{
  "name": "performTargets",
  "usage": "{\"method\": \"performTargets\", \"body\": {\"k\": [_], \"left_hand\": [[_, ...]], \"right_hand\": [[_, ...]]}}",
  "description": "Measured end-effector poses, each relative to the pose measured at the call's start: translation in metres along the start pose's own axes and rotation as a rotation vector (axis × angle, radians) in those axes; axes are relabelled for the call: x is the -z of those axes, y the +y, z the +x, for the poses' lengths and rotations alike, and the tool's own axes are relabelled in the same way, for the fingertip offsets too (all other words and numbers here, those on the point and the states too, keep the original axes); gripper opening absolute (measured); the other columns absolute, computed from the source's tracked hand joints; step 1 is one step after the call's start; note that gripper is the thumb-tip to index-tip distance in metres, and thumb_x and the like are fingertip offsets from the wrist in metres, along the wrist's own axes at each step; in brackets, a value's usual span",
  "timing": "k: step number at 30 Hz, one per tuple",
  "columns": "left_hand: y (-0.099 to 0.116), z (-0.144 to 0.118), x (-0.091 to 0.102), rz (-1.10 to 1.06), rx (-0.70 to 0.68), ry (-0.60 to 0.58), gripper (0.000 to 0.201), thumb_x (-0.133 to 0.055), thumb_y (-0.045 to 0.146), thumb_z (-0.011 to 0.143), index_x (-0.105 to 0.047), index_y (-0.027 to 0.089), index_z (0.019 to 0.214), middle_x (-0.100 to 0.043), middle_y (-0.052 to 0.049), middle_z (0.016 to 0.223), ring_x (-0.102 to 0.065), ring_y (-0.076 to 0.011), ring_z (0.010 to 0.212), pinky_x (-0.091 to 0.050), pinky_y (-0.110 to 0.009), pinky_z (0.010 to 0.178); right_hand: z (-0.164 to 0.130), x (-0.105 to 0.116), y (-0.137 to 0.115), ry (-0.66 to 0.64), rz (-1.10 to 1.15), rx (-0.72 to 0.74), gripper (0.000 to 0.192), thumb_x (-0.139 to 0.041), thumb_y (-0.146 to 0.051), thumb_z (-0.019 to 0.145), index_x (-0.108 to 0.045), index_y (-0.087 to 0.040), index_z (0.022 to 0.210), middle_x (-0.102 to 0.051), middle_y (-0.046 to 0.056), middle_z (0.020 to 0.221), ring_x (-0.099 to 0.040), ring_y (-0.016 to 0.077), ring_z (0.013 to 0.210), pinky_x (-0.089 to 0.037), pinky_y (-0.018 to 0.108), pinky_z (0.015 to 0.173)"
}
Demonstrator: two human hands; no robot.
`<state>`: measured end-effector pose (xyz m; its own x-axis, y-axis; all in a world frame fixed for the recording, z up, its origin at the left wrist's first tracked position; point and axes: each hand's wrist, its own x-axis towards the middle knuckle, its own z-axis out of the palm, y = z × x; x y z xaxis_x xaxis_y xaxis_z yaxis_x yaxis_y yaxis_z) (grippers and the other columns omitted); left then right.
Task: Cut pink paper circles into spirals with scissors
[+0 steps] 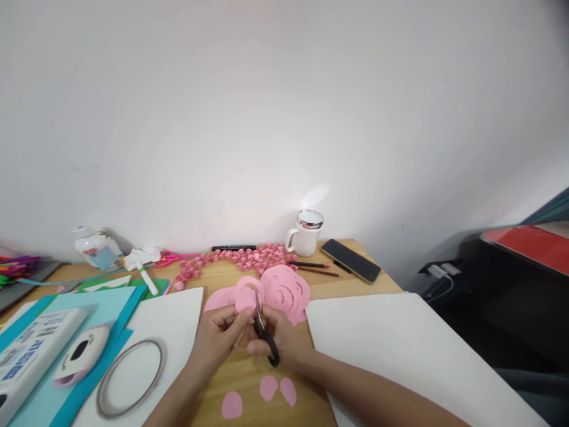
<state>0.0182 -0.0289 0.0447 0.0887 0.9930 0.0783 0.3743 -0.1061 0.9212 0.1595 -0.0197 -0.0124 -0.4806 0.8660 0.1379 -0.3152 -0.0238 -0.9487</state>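
My left hand (226,332) pinches a piece of pink paper (245,295) with a curved strip looping off its far side. Around the handles of black-handled scissors (262,332) my right hand (282,338) is closed, with the blades at the paper. Cut pink paper spirals (284,290) lie on the wooden table just beyond my hands. Nearer to me, below my wrists, are three small pink paper pieces, among them a rounded one (232,405).
Many small rolled pink paper roses (258,256) lie along the wall. A white mug (306,232), a phone (351,261) and pencils (317,270) stand or lie at the back right. White sheets (377,338) flank my arms; a tape roll (155,373) is on the left.
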Motion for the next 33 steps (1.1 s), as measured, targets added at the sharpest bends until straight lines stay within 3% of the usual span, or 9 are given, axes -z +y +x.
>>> {"method": "performTargets", "body": {"k": [8, 17, 26, 33], "left_hand": [[-0.0050, 0.0026, 0.0004, -0.014, -0.004, 0.017, 0.038, -0.054, 0.042, 0.074, -0.050, 0.017, 0.046, -0.037, 0.008, 0.032, -0.030, -0.0055, 0.030, -0.022, -0.018, 0.033], [-0.0075, 0.0029, 0.0013, -0.026, -0.057, 0.102, 0.042, -0.054, 0.041, 0.075, -0.043, 0.018, 0.043, -0.038, 0.007, 0.035, -0.031, -0.0051, 0.030, -0.022, -0.017, 0.031], [-0.0044, 0.0029, 0.0036, -0.102, 0.011, 0.184, 0.034, -0.053, 0.045, 0.074, -0.054, 0.017, 0.056, -0.039, 0.008, 0.036, -0.031, -0.0058, 0.029, -0.023, -0.018, 0.031], [-0.0042, 0.0013, -0.0013, -0.007, -0.025, 0.121, 0.037, -0.054, 0.043, 0.073, -0.048, 0.018, 0.047, -0.041, 0.007, 0.036, -0.034, -0.0062, 0.030, -0.026, -0.018, 0.033]], "right_hand": [[-0.0011, -0.0013, -0.0004, 0.016, 0.012, -0.029, 0.049, -0.081, -0.044, 0.049, -0.052, -0.017, 0.077, -0.046, -0.007, 0.056, -0.037, 0.0065, 0.046, -0.028, 0.018, 0.042], [-0.0023, -0.0013, -0.0032, 0.020, -0.024, -0.062, 0.042, -0.079, -0.042, 0.055, -0.054, -0.016, 0.076, -0.049, -0.007, 0.054, -0.042, 0.0060, 0.041, -0.031, 0.018, 0.039], [-0.0030, -0.0007, 0.0006, 0.049, -0.037, -0.109, 0.032, -0.076, -0.034, 0.060, -0.054, -0.015, 0.076, -0.052, -0.007, 0.047, -0.042, 0.0061, 0.036, -0.030, 0.016, 0.034], [-0.0035, -0.0027, -0.0019, 0.030, -0.069, -0.104, 0.035, -0.077, -0.037, 0.059, -0.055, -0.015, 0.076, -0.053, -0.006, 0.048, -0.047, 0.0081, 0.038, -0.034, 0.018, 0.038]]}}
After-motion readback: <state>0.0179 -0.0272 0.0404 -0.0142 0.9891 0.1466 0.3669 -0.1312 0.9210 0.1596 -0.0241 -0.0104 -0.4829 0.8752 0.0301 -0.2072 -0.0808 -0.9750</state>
